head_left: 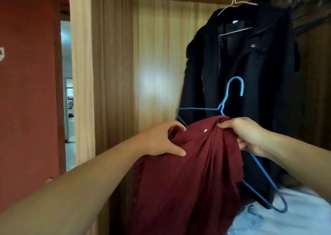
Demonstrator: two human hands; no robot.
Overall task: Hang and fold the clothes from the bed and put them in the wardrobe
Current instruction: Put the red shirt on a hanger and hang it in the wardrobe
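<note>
A dark red cloth (189, 166) is draped over a blue wire hanger (232, 91) in front of the open wardrobe (157, 55). My left hand (161, 140) pinches the cloth's left upper edge between thumb and fingers. My right hand (247, 134) grips the cloth's top fold together with the hanger's sloping right arm. The hanger's hook points up, free of any rail. Much of the hanger's lower bar is hidden behind the cloth.
A black jacket (250, 77) hangs on a pale wire hanger (236, 2) inside the wardrobe at the right. Light blue fabric (293, 217) lies at the bottom right. A red wall (26, 91) and a narrow doorway gap (69, 91) are on the left.
</note>
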